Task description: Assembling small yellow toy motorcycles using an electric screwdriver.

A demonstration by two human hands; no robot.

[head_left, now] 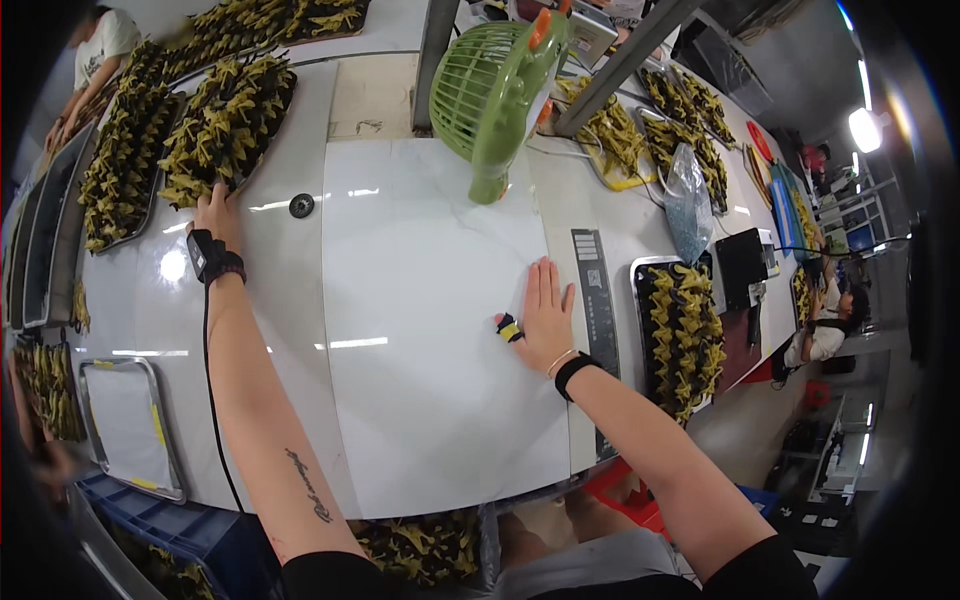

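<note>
My left hand [215, 208] reaches far out to the near edge of a metal tray [262, 148] heaped with small yellow-and-black parts, its fingers among them; whether it grips one I cannot tell. A black device is strapped to that wrist, with a cable running down my arm. My right hand [545, 312] lies flat, fingers together, on the white table top [420, 300]. It holds nothing. A small yellow-and-black piece [509, 328] sits at its thumb.
A green desk fan [490, 90] stands at the back centre. More trays of yellow-and-black parts lie left [120, 170] and right [680, 335]. An empty metal tray [125, 425] sits at lower left. A clear bag [688, 200] and a black box [740, 265] lie right. Other people work at the far left and far right.
</note>
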